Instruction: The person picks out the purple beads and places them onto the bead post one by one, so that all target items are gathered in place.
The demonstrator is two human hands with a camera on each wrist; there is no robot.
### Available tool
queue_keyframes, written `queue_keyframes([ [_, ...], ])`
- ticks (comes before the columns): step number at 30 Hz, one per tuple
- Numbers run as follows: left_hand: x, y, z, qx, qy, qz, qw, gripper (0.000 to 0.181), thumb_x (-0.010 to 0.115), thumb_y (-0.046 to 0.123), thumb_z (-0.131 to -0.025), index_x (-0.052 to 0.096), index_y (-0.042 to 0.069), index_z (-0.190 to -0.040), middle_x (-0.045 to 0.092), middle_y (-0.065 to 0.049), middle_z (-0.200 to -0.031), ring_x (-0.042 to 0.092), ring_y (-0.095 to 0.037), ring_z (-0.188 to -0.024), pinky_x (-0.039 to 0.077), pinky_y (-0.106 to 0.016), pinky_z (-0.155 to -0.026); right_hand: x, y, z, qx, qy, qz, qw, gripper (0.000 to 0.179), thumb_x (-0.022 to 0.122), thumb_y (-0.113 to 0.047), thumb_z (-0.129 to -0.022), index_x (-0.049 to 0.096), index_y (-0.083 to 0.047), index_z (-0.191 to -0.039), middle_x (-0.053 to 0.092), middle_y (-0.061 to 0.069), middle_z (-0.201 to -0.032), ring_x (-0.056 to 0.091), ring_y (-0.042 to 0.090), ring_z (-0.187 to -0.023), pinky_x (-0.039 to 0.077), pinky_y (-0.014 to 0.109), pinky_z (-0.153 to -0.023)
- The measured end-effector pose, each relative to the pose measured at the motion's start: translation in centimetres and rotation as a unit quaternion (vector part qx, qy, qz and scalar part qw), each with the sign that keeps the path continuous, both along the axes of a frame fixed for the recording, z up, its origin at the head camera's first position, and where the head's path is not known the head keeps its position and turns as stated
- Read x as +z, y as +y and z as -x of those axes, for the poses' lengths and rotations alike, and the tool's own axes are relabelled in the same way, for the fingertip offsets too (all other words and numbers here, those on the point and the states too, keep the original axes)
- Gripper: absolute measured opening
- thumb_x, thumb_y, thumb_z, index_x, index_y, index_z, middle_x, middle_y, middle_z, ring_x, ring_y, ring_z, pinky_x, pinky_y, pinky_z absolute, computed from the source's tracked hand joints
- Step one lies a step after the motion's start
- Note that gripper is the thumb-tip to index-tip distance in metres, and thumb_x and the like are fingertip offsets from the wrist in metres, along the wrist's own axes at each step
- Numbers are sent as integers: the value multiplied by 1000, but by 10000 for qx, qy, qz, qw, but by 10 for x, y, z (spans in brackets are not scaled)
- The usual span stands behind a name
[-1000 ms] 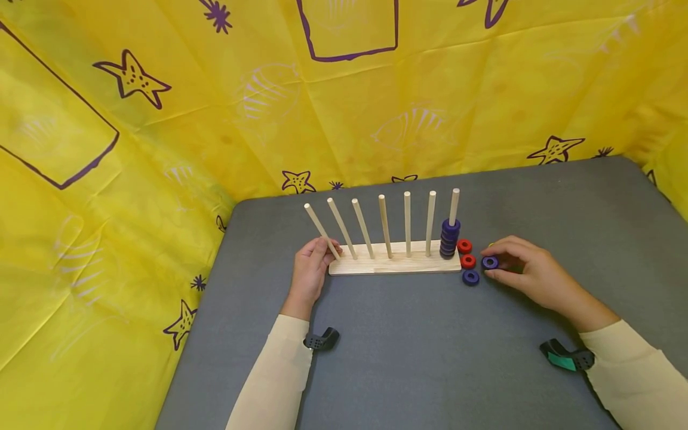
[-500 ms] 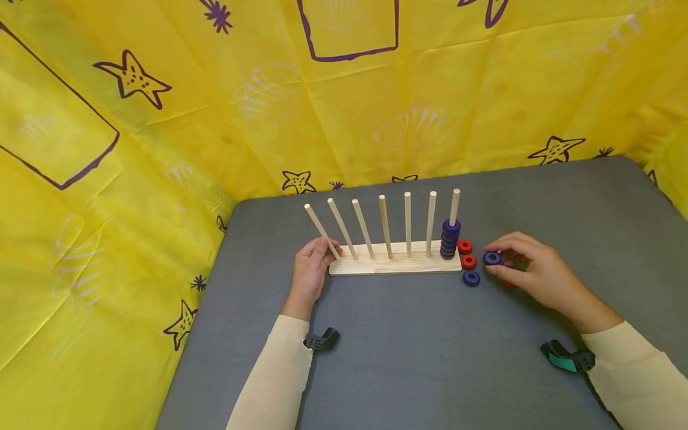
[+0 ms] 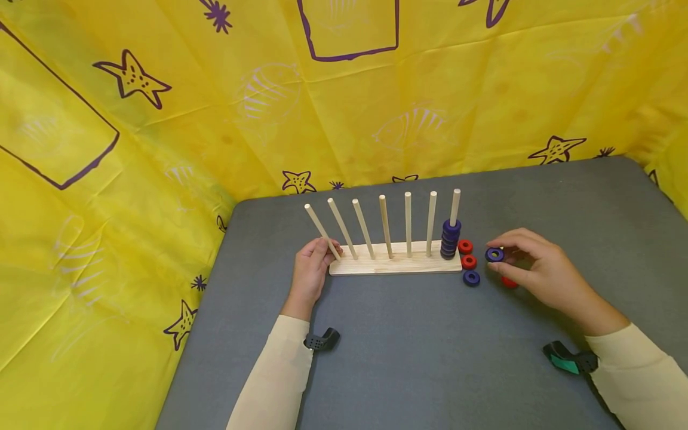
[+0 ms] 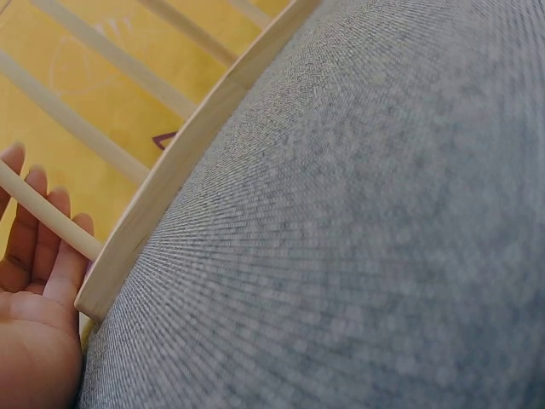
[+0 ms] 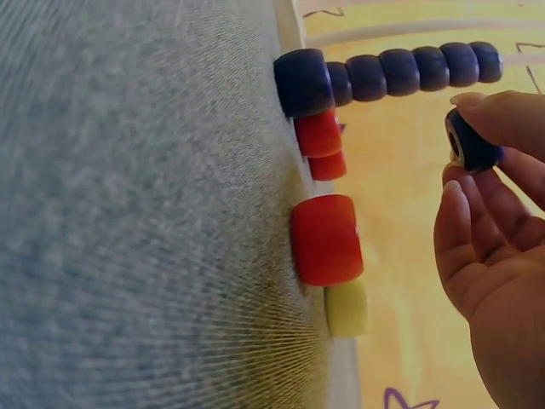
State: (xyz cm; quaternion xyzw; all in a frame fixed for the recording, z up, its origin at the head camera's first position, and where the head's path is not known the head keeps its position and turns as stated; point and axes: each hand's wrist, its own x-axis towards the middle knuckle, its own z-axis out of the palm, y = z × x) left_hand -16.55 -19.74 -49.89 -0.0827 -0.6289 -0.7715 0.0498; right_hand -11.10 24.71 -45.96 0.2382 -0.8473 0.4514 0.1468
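A wooden peg stand (image 3: pixel 398 263) lies across the table, a row of upright pegs along its base. My left hand (image 3: pixel 312 269) holds its left end, thumb by the leftmost peg and fingers behind it. Several dark blue rings (image 3: pixel 450 239) are stacked on the rightmost peg. To the right of the stand, my right hand (image 3: pixel 543 269) pinches one blue ring (image 3: pixel 494 254) between thumb and fingers; the right wrist view shows this held ring (image 5: pixel 470 143) raised off the table. Two red rings (image 3: pixel 469 261) and a loose blue ring (image 3: pixel 471 278) lie beside the stand's right end.
Another red ring (image 3: pixel 509 282) lies partly hidden under my right hand. A yellow ring (image 5: pixel 347 308) shows behind a red ring (image 5: pixel 327 240) in the right wrist view. The grey table (image 3: pixel 398 358) ends at a yellow patterned cloth (image 3: pixel 344 119) at the back and left.
My right hand has shifted slightly up and right in the head view with the pinched blue ring, uncovering part of a red ring below. My left hand and the stand have stayed put.
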Motion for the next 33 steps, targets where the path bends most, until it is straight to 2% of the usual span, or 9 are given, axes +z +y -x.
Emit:
queue_keyframes([
  [10,0,2,0,-12,3,1,10000,51,57,25,-116,59,-25,-112,70,-13,-104,68,-26,-100,56,-33,-93,7,0,-3,-30,-1,105,9999,53,89,25,-72,76,0,-117,67,5,-113,61,5,-92,52,9,-82],
  [17,0,2,0,-28,2,-70,10000,42,61,30,-114,70,-11,-106,70,-15,-105,69,-26,-100,56,-33,-93,12,-2,-5,-59,113,106,9999,57,90,27,-69,76,0,-117,67,5,-113,62,4,-92,52,9,-83],
  [24,-1,2,1,24,20,-86,10000,45,57,22,-117,63,-22,-110,69,-16,-105,69,-26,-99,57,-35,-94,21,-5,-7,-94,151,153,9997,58,89,28,-68,77,-1,-117,67,5,-113,63,4,-92,52,10,-84],
  [29,-2,1,0,38,20,-76,10000,40,59,26,-115,71,-11,-106,69,-19,-106,69,-26,-100,57,-37,-95,26,-5,-9,-139,192,122,9996,60,90,28,-67,78,-2,-117,67,5,-114,62,4,-93,51,9,-84],
  [33,-2,1,1,20,35,-60,10000,40,59,27,-115,71,-11,-106,69,-18,-106,69,-27,-101,57,-36,-95,29,-5,-10,-70,252,175,9995,61,90,28,-66,78,-2,-118,68,5,-114,63,5,-94,52,10,-86],
])
